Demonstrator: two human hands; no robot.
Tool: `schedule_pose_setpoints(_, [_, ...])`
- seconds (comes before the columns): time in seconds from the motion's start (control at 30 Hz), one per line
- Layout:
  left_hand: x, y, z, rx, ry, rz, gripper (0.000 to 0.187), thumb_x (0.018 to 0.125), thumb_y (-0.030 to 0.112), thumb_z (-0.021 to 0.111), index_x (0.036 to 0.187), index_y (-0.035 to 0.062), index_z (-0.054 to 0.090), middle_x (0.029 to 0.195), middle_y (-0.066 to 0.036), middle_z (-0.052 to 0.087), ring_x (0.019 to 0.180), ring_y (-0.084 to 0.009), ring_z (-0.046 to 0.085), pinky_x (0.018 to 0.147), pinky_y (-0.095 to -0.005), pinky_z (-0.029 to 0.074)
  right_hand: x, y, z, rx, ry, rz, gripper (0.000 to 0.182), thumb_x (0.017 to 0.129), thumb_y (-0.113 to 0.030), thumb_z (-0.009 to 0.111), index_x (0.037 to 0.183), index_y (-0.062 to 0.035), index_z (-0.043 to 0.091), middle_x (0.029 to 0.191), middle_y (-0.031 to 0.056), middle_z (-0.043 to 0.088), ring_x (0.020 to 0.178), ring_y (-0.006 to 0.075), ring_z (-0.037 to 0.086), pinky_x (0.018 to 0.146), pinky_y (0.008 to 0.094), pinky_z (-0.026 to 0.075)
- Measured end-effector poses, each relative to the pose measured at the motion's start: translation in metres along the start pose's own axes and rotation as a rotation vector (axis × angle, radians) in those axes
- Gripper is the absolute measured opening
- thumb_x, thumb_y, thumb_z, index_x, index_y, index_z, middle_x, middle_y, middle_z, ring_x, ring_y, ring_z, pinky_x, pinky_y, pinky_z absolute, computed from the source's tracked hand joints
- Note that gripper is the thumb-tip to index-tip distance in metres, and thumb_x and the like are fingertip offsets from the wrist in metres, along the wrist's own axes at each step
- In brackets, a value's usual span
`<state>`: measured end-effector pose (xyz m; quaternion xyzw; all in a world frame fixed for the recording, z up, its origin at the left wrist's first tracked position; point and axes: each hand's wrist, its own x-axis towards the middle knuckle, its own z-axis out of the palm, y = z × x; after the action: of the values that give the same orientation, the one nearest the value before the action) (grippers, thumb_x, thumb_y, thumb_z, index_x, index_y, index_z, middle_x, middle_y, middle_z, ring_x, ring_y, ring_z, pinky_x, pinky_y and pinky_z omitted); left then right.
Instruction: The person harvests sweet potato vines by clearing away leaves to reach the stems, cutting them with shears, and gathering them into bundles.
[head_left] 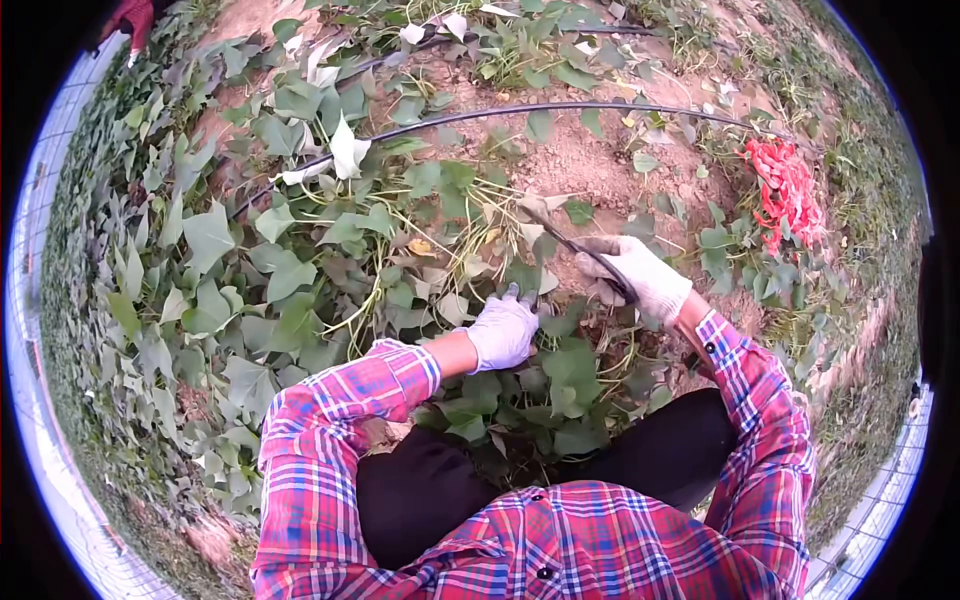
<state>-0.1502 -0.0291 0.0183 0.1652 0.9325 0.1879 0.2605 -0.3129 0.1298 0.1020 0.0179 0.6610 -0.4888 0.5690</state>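
My right hand, in a white glove, is closed around a slim dark curved tool. Its thin end points up and left over the pale vine stems, and the kind of tool is not clear. To the left, my left hand, also gloved, is down among the leafy vines in front of my knees. Its fingers are curled in at the leaves and partly hidden by them. Pale bare stems spread just beyond both hands.
A black hose arches across the reddish soil ahead, with another beyond it. Red strips lie in a heap at the right. Dense vines cover the left. Another person's red sleeve shows at the upper left.
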Motion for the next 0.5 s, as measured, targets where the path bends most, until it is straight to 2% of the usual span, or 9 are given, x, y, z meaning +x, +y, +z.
schedule_pose_setpoints(0.03, [-0.005,-0.001,-0.013,-0.056,0.080,0.005,0.059,0.081,0.032,0.065,0.134,0.0102,0.049,0.127,-0.024,0.054,0.114,-0.0449,0.053,0.091,-0.0504,0.045,0.013,0.008,-0.002,0.044,-0.083,-0.102,0.032,0.089,-0.031,0.067,0.102,-0.0021,0.063,0.072,-0.0013,0.061,0.052,0.0058,0.054,0.042,0.0201,0.037])
schedule_pose_setpoints(0.1, [-0.005,-0.014,-0.039,-0.386,0.244,-0.139,0.045,0.083,0.028,0.063,0.125,0.0111,0.058,0.107,-0.021,0.064,0.098,-0.0387,0.061,0.084,-0.0445,0.048,0.037,0.012,-0.006,0.075,-0.145,-0.054,0.034,0.090,-0.037,0.064,0.093,-0.0036,0.063,0.072,0.0009,0.062,0.052,0.0074,0.054,0.043,0.0208,0.039])
schedule_pose_setpoints(0.13, [-0.002,-0.027,-0.039,-0.377,0.579,-0.100,0.031,0.085,0.024,0.062,0.111,0.0089,0.066,0.092,-0.017,0.066,0.087,-0.0351,0.063,0.078,-0.0402,0.050,0.043,0.012,-0.007,0.132,-0.186,-0.046,0.038,0.090,-0.042,0.061,0.089,-0.0041,0.061,0.072,0.0045,0.062,0.051,0.0088,0.054,0.043,0.0211,0.039])
schedule_pose_setpoints(0.17, [0.003,-0.039,-0.040,-0.412,0.690,-0.217,0.023,0.085,0.022,0.061,0.103,0.0096,0.068,0.092,-0.015,0.067,0.086,-0.0333,0.063,0.076,-0.0395,0.050,0.050,0.016,-0.007,0.138,-0.190,-0.045,0.038,0.090,-0.042,0.061,0.089,-0.0041,0.061,0.072,0.0045,0.062,0.051,0.0088,0.054,0.043,0.0211,0.039])
schedule_pose_setpoints(0.23, [0.016,-0.073,-0.038,-0.452,0.694,-0.443,0.016,0.083,0.018,0.061,0.095,0.0112,0.069,0.087,-0.013,0.067,0.083,-0.0316,0.063,0.074,-0.0385,0.050,0.065,0.024,-0.009,0.236,-0.172,-0.013,0.040,0.092,-0.046,0.055,0.104,-0.0078,0.057,0.088,0.0053,0.064,0.055,0.0061,0.054,0.044,0.0196,0.042])
schedule_pose_setpoints(0.27, [0.023,-0.094,-0.030,-0.338,0.743,-0.385,0.014,0.080,0.020,0.063,0.089,0.0114,0.070,0.083,-0.012,0.067,0.079,-0.0313,0.063,0.071,-0.0397,0.050,0.064,0.018,-0.005,0.216,-0.161,-0.001,0.037,0.093,-0.043,0.056,0.107,-0.0086,0.057,0.094,0.0068,0.064,0.060,0.0066,0.056,0.045,0.0192,0.043])
schedule_pose_setpoints(0.4, [0.044,-0.119,-0.033,0.268,0.666,-0.389,0.022,0.068,0.033,0.073,0.077,0.0132,0.068,0.068,-0.009,0.062,0.068,-0.0270,0.062,0.061,-0.0395,0.046,0.089,0.031,-0.011,0.243,-0.167,-0.010,0.034,0.094,-0.040,0.056,0.109,-0.0095,0.056,0.092,0.0064,0.065,0.059,0.0073,0.056,0.046,0.0190,0.044])
schedule_pose_setpoints(0.47, [0.051,-0.113,-0.040,0.319,0.691,-0.373,0.030,0.065,0.037,0.076,0.079,0.0110,0.066,0.066,-0.009,0.060,0.067,-0.0276,0.060,0.061,-0.0420,0.044,0.088,0.032,-0.013,0.254,-0.212,0.017,0.031,0.094,-0.038,0.055,0.109,-0.0107,0.057,0.088,0.0062,0.065,0.058,0.0076,0.055,0.046,0.0190,0.044])
schedule_pose_setpoints(0.5, [0.058,-0.120,-0.033,0.245,0.728,-0.357,0.032,0.070,0.034,0.074,0.078,0.0044,0.065,0.083,-0.017,0.064,0.069,-0.0336,0.062,0.061,-0.0421,0.047,0.084,0.031,-0.013,0.260,-0.207,0.022,0.031,0.094,-0.038,0.055,0.109,-0.0107,0.057,0.088,0.0062,0.065,0.058,0.0076,0.055,0.046,0.0190,0.044])
